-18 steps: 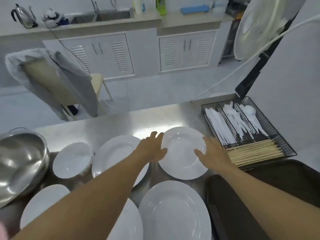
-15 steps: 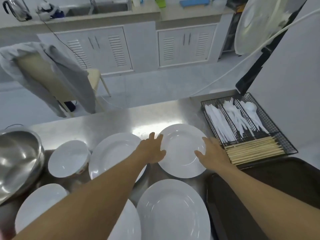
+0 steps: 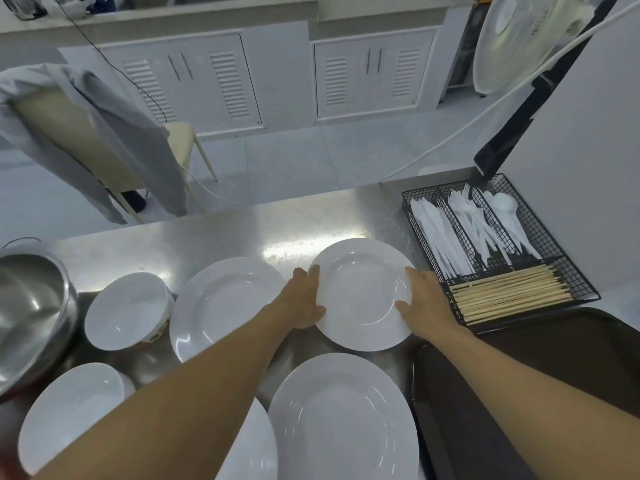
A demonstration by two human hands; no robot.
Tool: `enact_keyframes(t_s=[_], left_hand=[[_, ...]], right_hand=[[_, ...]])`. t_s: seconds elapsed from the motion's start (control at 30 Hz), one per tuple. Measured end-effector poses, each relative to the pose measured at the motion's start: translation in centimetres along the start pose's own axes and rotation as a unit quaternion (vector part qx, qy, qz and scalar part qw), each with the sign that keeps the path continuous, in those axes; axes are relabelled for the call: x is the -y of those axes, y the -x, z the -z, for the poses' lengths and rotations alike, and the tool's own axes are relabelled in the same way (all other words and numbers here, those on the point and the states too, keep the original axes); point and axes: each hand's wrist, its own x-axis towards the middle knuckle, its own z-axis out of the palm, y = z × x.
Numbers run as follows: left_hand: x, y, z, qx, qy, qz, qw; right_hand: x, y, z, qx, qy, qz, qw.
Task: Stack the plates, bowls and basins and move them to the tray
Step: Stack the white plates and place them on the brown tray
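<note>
On the steel counter (image 3: 221, 237), just left of the left fingers: a second white plate (image 3: 225, 306), its rim near the held one. Farther left, a white bowl (image 3: 128, 311), then a steel basin (image 3: 31, 313) at the frame edge. Toward the body from both sets of fingers: a large white plate (image 3: 343, 417), close under the held plate's near rim, plus another bowl (image 3: 69, 414) and a plate edge (image 3: 252, 445) half hidden beneath the left forearm. Just right of the right fingers: a black wire basket (image 3: 498, 247) with white plastic cutlery and wooden chopsticks (image 3: 509, 292), nearly touching the knuckles. Behind the right wrist: the dark tray (image 3: 571, 368), bare. Between the two hands: the far plate (image 3: 362, 294), flat on the counter or barely raised, cannot tell which. Left hand (image 3: 303, 301) on its left rim, fingers (image 3: 313, 273) spread along the edge, thumb pressed at the near side. Right hand (image 3: 427, 301) on the right rim, fingers loosely apart, thumb lying on the plate's inner surface. Both hands closed lightly on that one plate.
</note>
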Motion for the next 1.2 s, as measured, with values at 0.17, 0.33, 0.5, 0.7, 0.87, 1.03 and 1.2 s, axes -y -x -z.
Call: enact_keyframes(t_s=[0.17, 0.33, 0.5, 0.7, 0.87, 1.03, 1.2], left_hand=[[-0.3, 1.8, 0.8, -0.033, 0.001, 0.0, 0.999], [0.0, 4.9, 1.0, -0.036, -0.002, 0.025, 0.999], [0.6, 8.4, 0.1, -0.015, -0.021, 0.036, 0.999], [1.5, 11.5, -1.9, 0.032, -0.032, 0.058, 0.997], [1.7, 12.7, -3.6, 0.066, -0.055, 0.077, 0.993], [1.7, 13.3, -5.0, 0.086, -0.098, 0.094, 0.987], [1.7, 13.6, -5.8, 0.074, -0.134, 0.091, 0.984]], right_hand=[[0.7, 0.9, 1.1, -0.029, -0.025, 0.018, 0.999], [1.3, 3.1, 1.6, -0.033, -0.025, 0.017, 0.999], [1.1, 6.4, 1.2, -0.015, -0.011, 0.028, 0.999], [0.4, 10.3, 0.5, 0.014, -0.022, 0.016, 1.0], [-0.4, 12.8, -0.4, 0.045, -0.03, -0.013, 0.998], [-0.6, 14.3, -1.1, 0.061, -0.018, -0.023, 0.998], [-0.5, 15.0, -1.3, 0.101, -0.003, -0.03, 0.994]])
